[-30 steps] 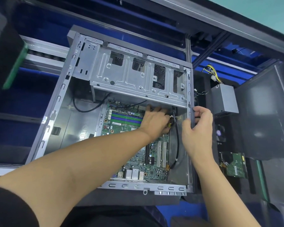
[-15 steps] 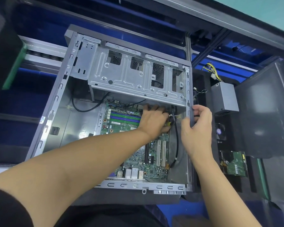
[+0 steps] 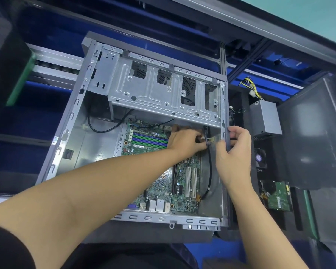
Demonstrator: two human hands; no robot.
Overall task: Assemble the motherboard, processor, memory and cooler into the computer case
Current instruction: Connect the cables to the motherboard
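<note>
Our left hand [image 3: 186, 141] reaches into the case [image 3: 66, 136], fingers curled on a small white plug [image 3: 202, 137] just above the motherboard [image 3: 157, 183], which lies flat inside. Our right hand [image 3: 235, 152] grips the case's right wall, beside 1 black cable [image 3: 209, 166].

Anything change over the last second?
No clear change. The left hand still holds the white connector beside the black cable, above the motherboard. The right hand still grips the computer case by its right rail. Only the view shifted slightly.
</note>
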